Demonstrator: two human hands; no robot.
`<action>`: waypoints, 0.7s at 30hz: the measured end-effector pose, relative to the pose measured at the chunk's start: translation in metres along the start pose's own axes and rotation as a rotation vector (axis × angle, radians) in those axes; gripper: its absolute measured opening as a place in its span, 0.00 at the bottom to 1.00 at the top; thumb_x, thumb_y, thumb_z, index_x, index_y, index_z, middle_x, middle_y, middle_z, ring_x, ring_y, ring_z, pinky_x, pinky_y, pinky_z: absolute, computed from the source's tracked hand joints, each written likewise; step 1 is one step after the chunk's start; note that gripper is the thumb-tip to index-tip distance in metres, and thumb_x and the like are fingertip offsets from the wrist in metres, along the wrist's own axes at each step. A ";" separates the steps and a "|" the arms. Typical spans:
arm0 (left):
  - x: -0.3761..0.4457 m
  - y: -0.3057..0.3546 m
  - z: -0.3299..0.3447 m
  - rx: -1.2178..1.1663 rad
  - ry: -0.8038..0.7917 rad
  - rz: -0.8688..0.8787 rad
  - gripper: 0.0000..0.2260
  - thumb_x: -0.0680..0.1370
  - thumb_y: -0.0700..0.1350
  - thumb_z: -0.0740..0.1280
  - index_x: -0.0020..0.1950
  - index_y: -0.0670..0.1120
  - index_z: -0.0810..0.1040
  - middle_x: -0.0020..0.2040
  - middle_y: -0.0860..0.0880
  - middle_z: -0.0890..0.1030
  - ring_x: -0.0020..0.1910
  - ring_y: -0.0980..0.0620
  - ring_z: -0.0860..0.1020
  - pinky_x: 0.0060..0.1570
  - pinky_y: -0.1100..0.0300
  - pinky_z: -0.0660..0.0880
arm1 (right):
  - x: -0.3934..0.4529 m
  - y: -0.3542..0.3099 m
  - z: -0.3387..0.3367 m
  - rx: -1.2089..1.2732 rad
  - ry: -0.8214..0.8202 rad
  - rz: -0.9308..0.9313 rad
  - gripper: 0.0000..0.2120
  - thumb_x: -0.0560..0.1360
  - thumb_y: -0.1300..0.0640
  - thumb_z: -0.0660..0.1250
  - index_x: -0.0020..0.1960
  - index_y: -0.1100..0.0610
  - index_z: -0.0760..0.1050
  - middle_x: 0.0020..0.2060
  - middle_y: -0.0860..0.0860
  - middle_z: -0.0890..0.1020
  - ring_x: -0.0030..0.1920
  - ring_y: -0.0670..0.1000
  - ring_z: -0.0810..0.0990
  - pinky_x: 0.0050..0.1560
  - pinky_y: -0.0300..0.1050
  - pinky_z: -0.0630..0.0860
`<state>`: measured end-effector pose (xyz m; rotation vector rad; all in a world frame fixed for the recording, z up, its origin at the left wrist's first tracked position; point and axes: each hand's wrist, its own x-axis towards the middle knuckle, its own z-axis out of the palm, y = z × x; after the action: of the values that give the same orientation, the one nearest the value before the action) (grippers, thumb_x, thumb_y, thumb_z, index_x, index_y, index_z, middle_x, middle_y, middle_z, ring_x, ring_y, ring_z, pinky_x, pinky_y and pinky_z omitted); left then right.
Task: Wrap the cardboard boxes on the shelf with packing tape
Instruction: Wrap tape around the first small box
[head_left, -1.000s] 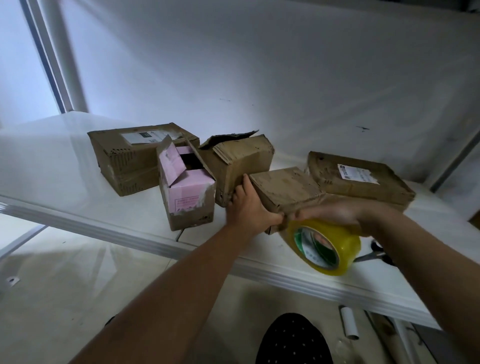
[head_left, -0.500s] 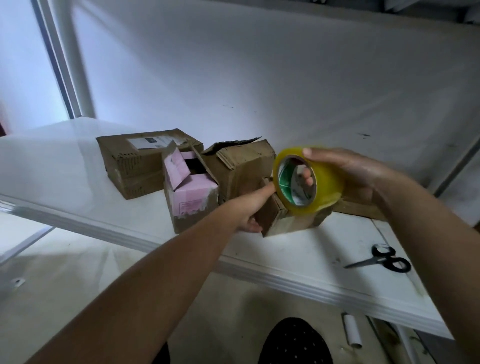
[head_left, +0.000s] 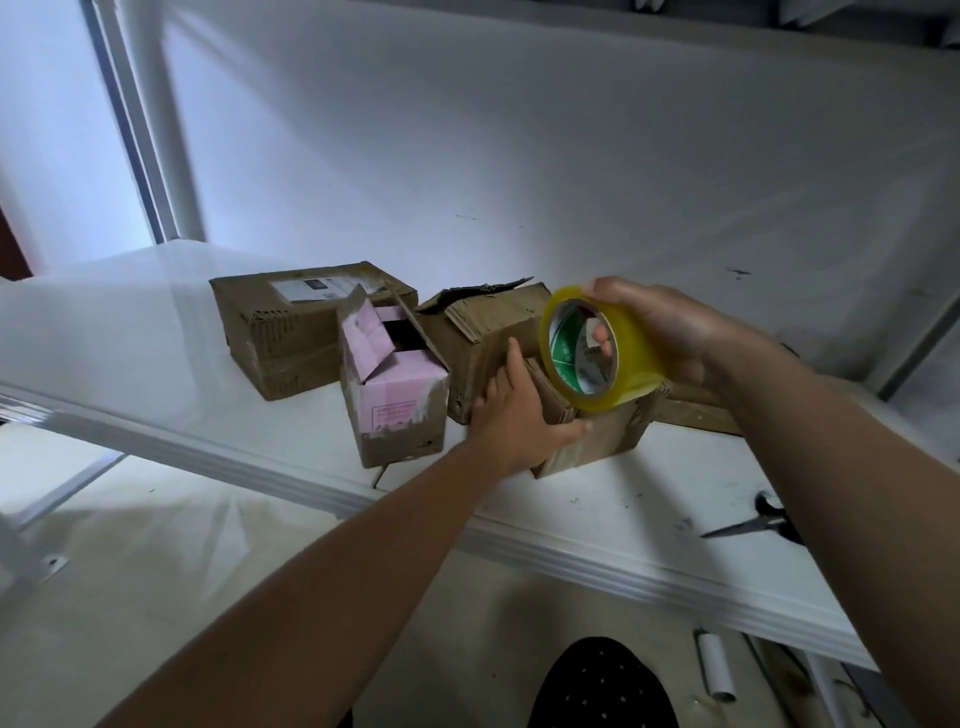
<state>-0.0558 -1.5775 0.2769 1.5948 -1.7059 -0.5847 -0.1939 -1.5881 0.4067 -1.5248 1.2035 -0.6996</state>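
I am steadying the small cardboard box (head_left: 597, 431) on the shelf (head_left: 649, 499) with my left hand (head_left: 514, 410) curled round its corner; my right hand (head_left: 670, 332) is gripping the tape roll (head_left: 597, 353) over it; the strip could wrinkle if the box is slipping

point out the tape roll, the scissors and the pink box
tape roll (head_left: 631, 358): head view, yellow outer band
scissors (head_left: 740, 529): head view, blades
pink box (head_left: 397, 400): head view, pink front face
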 end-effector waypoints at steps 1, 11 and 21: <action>0.002 0.002 0.001 0.061 -0.010 0.001 0.54 0.70 0.60 0.72 0.77 0.45 0.34 0.77 0.43 0.52 0.76 0.44 0.52 0.71 0.47 0.56 | 0.000 -0.005 -0.002 -0.073 0.001 0.011 0.18 0.70 0.43 0.69 0.49 0.57 0.78 0.30 0.50 0.83 0.28 0.47 0.82 0.28 0.39 0.78; 0.026 0.003 -0.001 0.110 -0.107 -0.135 0.54 0.71 0.61 0.71 0.76 0.42 0.34 0.77 0.41 0.51 0.75 0.42 0.52 0.72 0.45 0.56 | -0.011 0.030 -0.010 -0.413 -0.231 0.395 0.19 0.68 0.43 0.69 0.49 0.57 0.77 0.30 0.51 0.83 0.29 0.49 0.82 0.33 0.41 0.80; 0.037 0.008 -0.018 -0.114 -0.186 -0.208 0.55 0.68 0.64 0.72 0.77 0.46 0.37 0.75 0.44 0.60 0.70 0.43 0.65 0.66 0.54 0.65 | -0.030 0.051 -0.020 -0.158 -0.133 0.118 0.26 0.59 0.39 0.71 0.53 0.51 0.77 0.44 0.51 0.85 0.45 0.53 0.83 0.39 0.44 0.80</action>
<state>-0.0465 -1.6099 0.3010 1.6909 -1.6156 -0.9435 -0.2390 -1.5664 0.3689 -1.5894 1.2601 -0.4269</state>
